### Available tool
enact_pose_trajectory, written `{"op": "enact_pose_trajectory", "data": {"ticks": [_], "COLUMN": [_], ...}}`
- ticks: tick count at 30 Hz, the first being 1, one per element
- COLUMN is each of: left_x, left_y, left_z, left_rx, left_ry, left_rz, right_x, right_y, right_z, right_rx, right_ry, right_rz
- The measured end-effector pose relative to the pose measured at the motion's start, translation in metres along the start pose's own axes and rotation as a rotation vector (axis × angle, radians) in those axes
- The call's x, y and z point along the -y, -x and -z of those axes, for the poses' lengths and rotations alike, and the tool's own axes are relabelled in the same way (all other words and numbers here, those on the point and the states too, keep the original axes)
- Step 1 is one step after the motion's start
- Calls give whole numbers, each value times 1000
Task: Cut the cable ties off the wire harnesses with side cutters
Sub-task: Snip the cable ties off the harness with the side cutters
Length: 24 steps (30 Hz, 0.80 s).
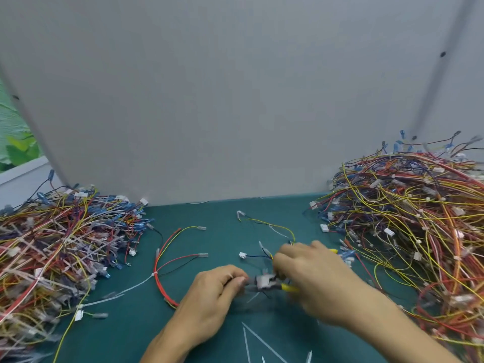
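Yellow-handled side cutters (288,287) sit gripped in the right hand (311,276), while the left hand (214,292) pinches a thin-wired harness (262,280).

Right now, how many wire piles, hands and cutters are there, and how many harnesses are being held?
Wire piles: 2, the left pile and the right pile
Hands: 2, the left hand and the right hand
Side cutters: 1, in the right hand
Held harness: 1, pinched by the left hand, blurred
Total: 6
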<state>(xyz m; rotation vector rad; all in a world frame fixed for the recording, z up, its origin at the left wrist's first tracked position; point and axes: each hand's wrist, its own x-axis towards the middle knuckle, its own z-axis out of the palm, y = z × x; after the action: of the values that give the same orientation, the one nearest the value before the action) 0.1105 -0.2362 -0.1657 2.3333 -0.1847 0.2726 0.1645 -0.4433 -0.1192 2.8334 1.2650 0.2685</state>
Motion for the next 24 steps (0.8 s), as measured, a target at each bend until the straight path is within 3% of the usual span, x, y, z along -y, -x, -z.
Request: {"op": "enact_pose_trajectory", "data": {"ticks": [8, 13, 17, 24], "left_x": [4, 9, 17, 28], "left_y": [0, -1, -1, -2], "left_z": [3, 5, 2, -5], "left_rx": [-8, -53, 20, 64], "left_ry": [56, 13, -169, -287], "left_rz": [-10, -82, -174, -175], "right_x": [-11, -18, -12, -11], "right_y": [-12, -20, -25, -17], "right_z": [-12, 1, -9, -20], "right_rx": [18, 254, 363, 242], "right_ry": [-41, -431, -335, -362], "right_rz": [44, -87, -67, -70]}}
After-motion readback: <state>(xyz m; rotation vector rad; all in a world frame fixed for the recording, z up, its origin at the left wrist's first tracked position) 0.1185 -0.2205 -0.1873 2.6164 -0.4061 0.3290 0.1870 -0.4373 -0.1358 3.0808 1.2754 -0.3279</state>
